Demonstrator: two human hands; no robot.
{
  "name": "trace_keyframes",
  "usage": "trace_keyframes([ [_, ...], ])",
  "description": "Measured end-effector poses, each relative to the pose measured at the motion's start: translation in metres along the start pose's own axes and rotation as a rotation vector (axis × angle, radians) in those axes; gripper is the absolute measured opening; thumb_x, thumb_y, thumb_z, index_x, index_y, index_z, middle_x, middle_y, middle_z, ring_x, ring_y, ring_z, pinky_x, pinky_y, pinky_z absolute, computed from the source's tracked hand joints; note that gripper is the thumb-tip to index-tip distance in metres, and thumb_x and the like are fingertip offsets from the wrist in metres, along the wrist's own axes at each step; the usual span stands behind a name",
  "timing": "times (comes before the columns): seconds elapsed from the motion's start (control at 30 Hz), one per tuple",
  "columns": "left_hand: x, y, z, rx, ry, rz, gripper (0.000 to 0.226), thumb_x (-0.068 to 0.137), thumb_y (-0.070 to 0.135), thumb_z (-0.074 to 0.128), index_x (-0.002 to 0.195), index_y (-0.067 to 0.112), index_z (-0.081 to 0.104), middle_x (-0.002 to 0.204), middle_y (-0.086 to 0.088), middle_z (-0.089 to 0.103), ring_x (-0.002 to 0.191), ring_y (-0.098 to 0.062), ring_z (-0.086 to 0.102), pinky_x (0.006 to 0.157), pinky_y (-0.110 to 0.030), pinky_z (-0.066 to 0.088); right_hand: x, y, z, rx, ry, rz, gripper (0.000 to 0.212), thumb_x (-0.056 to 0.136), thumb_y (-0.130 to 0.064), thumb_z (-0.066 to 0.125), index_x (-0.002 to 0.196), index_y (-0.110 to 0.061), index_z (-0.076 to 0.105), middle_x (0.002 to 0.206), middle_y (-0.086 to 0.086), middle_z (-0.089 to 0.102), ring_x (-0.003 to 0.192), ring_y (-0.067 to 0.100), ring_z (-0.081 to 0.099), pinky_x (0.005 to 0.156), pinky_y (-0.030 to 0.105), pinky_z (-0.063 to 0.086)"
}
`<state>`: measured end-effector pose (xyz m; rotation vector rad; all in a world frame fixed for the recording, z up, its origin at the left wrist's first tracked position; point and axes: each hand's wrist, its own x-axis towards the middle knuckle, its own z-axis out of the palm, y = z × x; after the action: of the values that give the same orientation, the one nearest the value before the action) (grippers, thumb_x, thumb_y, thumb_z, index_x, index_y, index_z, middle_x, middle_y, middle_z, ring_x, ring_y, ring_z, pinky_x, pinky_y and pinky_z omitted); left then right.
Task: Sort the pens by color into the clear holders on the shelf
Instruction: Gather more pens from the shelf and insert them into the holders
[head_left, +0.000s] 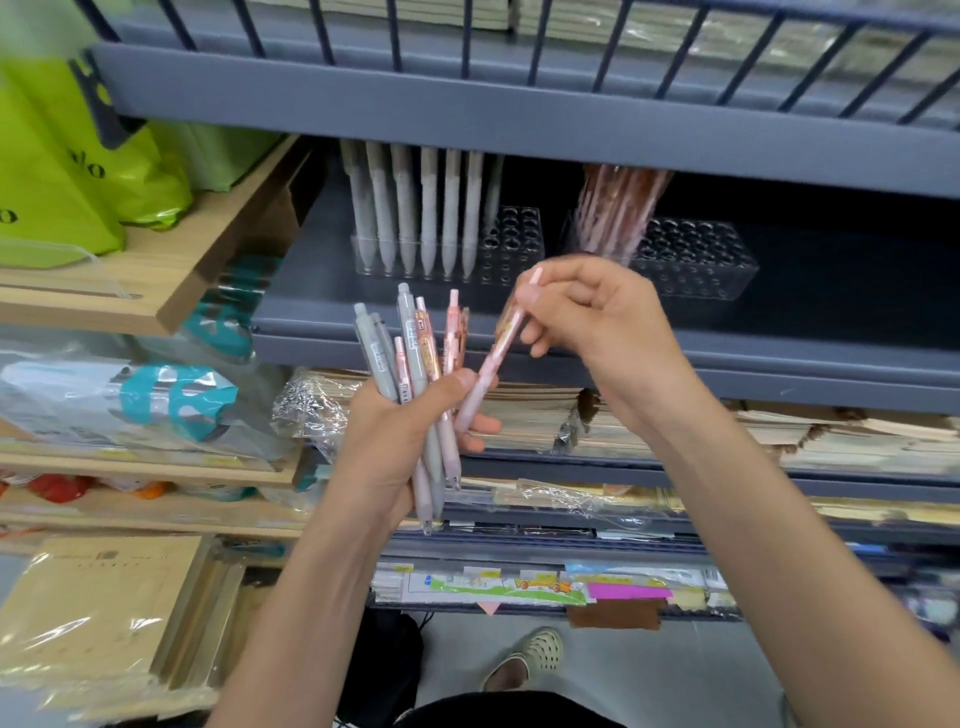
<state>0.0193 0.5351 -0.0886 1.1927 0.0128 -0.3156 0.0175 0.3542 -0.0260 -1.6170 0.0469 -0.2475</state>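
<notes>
My left hand grips a bundle of grey and pink pens, tips pointing down. My right hand pinches one pink pen near its top, its lower end still touching the bundle at my left thumb. On the grey shelf behind stand two clear holders. The left holder carries a row of grey-white pens upright. The right holder has pink pens at its left end, blurred, just behind my right hand.
The grey shelf edge runs below the holders, with a railed shelf close above them. Green bags sit on a wooden shelf at left. Stacks of wrapped notebooks fill the lower shelves.
</notes>
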Motion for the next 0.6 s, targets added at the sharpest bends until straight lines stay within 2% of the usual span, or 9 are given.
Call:
trace_keyframes([
  [0.07, 0.001, -0.003, 0.005, -0.008, 0.023, -0.016, 0.043, 0.066, 0.028, 0.083, 0.096, 0.003, 0.067, 0.079, -0.017, 0.076, 0.061, -0.026, 0.074, 0.051, -0.028, 0.057, -0.003, 0.001, -0.007, 0.077, 0.107, -0.033, 0.008, 0.089, -0.007, 0.068, 0.096, -0.006, 0.066, 0.076, 0.010, 0.070, 0.062, 0.017, 0.063, 0.056, 0.026, 0.053],
  [0.17, 0.003, -0.009, 0.014, -0.018, 0.027, -0.018, 0.034, 0.070, 0.023, 0.083, 0.094, 0.003, 0.069, 0.071, -0.013, 0.073, 0.056, -0.022, 0.070, 0.049, -0.027, 0.055, -0.012, 0.002, -0.013, 0.131, 0.146, -0.044, 0.009, 0.089, -0.011, 0.068, 0.098, -0.009, 0.066, 0.080, 0.016, 0.070, 0.063, 0.022, 0.066, 0.057, 0.028, 0.055],
  [0.27, 0.007, -0.013, 0.024, 0.006, 0.038, -0.002, 0.015, 0.080, 0.014, 0.081, 0.090, 0.007, 0.071, 0.068, -0.009, 0.071, 0.055, -0.020, 0.068, 0.050, -0.026, 0.054, -0.019, 0.004, -0.018, 0.083, 0.151, 0.023, 0.017, 0.087, -0.013, 0.072, 0.101, -0.007, 0.065, 0.079, 0.016, 0.072, 0.062, 0.023, 0.069, 0.058, 0.028, 0.056],
  [0.37, 0.009, -0.015, 0.033, 0.014, 0.035, 0.016, 0.009, 0.085, 0.011, 0.078, 0.089, 0.009, 0.070, 0.074, -0.009, 0.074, 0.055, -0.019, 0.066, 0.050, -0.027, 0.053, -0.021, 0.001, -0.031, 0.036, 0.182, 0.050, 0.013, 0.088, -0.011, 0.070, 0.099, -0.004, 0.066, 0.078, 0.014, 0.073, 0.063, 0.019, 0.068, 0.060, 0.025, 0.056],
  [0.47, 0.011, -0.016, 0.037, -0.032, 0.010, 0.016, 0.012, 0.087, 0.015, 0.076, 0.096, 0.012, 0.068, 0.085, -0.011, 0.077, 0.051, -0.015, 0.060, 0.049, -0.027, 0.052, -0.018, -0.008, -0.056, 0.076, 0.348, 0.006, 0.012, 0.093, -0.008, 0.063, 0.102, 0.000, 0.065, 0.084, 0.011, 0.074, 0.071, 0.019, 0.070, 0.069, 0.026, 0.057],
  [0.53, 0.012, -0.016, 0.039, -0.054, -0.001, 0.019, 0.006, 0.088, 0.019, 0.075, 0.093, 0.019, 0.071, 0.084, -0.010, 0.076, 0.051, -0.014, 0.058, 0.049, -0.028, 0.052, -0.013, -0.016, -0.077, 0.115, 0.504, -0.080, 0.012, 0.095, -0.004, 0.058, 0.105, 0.001, 0.062, 0.087, 0.007, 0.072, 0.078, 0.019, 0.072, 0.076, 0.028, 0.059],
  [0.6, 0.012, -0.016, 0.040, -0.060, -0.016, 0.035, 0.003, 0.090, 0.022, 0.075, 0.088, 0.024, 0.073, 0.085, -0.011, 0.076, 0.050, -0.015, 0.057, 0.048, -0.026, 0.051, -0.006, -0.020, -0.095, 0.091, 0.622, -0.193, 0.008, 0.096, -0.003, 0.055, 0.101, -0.006, 0.061, 0.085, 0.001, 0.071, 0.079, 0.019, 0.072, 0.079, 0.031, 0.058],
])
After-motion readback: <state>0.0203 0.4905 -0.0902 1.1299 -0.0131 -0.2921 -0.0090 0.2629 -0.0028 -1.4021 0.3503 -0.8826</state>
